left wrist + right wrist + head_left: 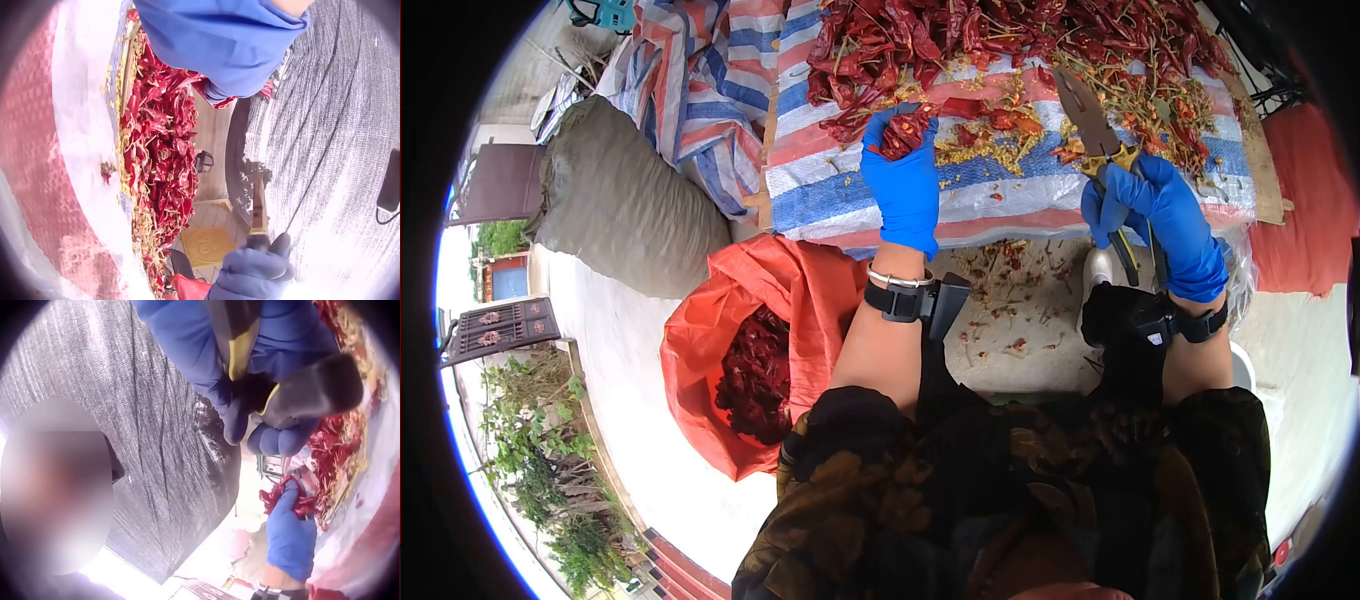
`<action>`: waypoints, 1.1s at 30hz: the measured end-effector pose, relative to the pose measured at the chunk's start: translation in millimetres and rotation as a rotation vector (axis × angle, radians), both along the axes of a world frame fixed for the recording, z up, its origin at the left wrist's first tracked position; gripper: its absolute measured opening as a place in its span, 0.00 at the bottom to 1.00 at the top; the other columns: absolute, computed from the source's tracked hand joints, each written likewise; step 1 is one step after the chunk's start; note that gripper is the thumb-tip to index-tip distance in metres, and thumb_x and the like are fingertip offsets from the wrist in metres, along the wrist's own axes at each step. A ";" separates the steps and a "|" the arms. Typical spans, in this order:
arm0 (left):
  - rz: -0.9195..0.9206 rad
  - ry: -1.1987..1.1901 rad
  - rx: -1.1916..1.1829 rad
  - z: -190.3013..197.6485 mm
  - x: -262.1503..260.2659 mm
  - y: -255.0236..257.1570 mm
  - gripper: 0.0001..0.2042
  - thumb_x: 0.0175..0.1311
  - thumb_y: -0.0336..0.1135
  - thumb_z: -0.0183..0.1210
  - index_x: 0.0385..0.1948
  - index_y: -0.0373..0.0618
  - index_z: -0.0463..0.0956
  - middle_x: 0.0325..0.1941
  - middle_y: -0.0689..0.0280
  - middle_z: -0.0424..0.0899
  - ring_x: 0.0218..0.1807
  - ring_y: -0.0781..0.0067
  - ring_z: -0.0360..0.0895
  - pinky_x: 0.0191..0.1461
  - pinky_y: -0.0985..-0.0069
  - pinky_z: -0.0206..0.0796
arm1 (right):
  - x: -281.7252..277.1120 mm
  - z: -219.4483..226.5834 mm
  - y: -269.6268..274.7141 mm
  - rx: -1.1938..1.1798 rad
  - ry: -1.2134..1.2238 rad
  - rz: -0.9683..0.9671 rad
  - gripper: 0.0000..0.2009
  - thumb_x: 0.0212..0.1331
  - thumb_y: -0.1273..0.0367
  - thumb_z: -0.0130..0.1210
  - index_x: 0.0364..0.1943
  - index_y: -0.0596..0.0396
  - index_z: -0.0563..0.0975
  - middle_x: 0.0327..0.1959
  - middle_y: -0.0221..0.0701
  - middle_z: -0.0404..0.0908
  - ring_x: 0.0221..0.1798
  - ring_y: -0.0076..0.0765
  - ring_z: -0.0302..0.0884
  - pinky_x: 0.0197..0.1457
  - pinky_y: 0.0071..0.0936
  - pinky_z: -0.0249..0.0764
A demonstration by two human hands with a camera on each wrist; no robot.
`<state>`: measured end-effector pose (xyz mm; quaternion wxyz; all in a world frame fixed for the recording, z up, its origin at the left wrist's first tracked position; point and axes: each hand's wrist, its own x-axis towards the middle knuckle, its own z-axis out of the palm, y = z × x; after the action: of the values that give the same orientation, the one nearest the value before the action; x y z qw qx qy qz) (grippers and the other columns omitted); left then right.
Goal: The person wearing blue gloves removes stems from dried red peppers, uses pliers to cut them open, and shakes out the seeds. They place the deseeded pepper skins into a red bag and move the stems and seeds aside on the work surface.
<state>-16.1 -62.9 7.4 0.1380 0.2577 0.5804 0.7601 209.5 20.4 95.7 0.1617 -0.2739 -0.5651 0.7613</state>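
Note:
My blue-gloved left hand (903, 195) grips a small bunch of dried red chillies (903, 135) over the near part of a striped plastic sheet. In the right wrist view, red pods stick out past its fingers. To the right, my gloved right hand (1170, 225) holds a pair of pliers (1088, 112) by the black-and-yellow handles, with the metal nose pointing away from me. The pliers' tip is apart from the bunch. Beyond both hands lies a large heap of dried chillies (1000, 35), with stems mixed in at its right side.
Yellow seeds (990, 155) and bits of pod are scattered on the striped sheet (815, 205). An open red sack (700, 345) with chillies inside stands at my left. Behind it leans a full grey sack (630, 205). Red cloth (1305, 200) hangs at the right. Scraps litter the floor (1020, 350).

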 end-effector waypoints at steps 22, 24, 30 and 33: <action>0.249 -0.165 0.271 47.2 -47.4 -118.4 0.19 0.47 0.25 0.62 0.40 0.39 0.64 0.31 0.64 0.77 0.25 0.75 0.75 0.27 0.80 0.68 | 105.6 -109.7 207.0 1.557 -1.156 -0.334 0.21 0.55 0.56 0.48 0.50 0.51 0.73 0.46 0.43 0.75 0.51 0.46 0.70 0.53 0.38 0.64; 0.340 -0.023 0.025 52.8 -62.0 -177.0 0.18 0.45 0.27 0.63 0.39 0.38 0.67 0.31 0.65 0.76 0.28 0.77 0.73 0.30 0.82 0.67 | 107.2 -109.6 204.1 1.596 -0.948 -0.439 0.21 0.55 0.56 0.47 0.51 0.48 0.73 0.48 0.43 0.74 0.54 0.47 0.68 0.56 0.37 0.63; 0.750 0.258 -1.032 19.3 -114.6 -338.9 0.30 0.37 0.36 0.69 0.45 0.34 0.67 0.43 0.58 0.74 0.44 0.70 0.71 0.48 0.73 0.63 | 75.6 -61.6 137.3 1.651 -0.868 -0.607 0.22 0.53 0.57 0.50 0.53 0.49 0.71 0.57 0.50 0.63 0.63 0.50 0.56 0.64 0.37 0.52; 0.683 0.273 -1.562 22.1 -117.9 -372.3 0.47 0.29 0.48 0.71 0.56 0.35 0.58 0.56 0.47 0.67 0.58 0.50 0.65 0.57 0.64 0.60 | 65.2 -56.8 123.9 1.563 -0.824 -0.731 0.22 0.52 0.58 0.52 0.51 0.50 0.72 0.58 0.50 0.63 0.63 0.49 0.56 0.65 0.37 0.52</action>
<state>-134.0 -435.2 29.5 -0.0313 -0.0105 0.9939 0.1054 274.7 144.2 38.9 0.3152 -0.4943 -0.8056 -0.0853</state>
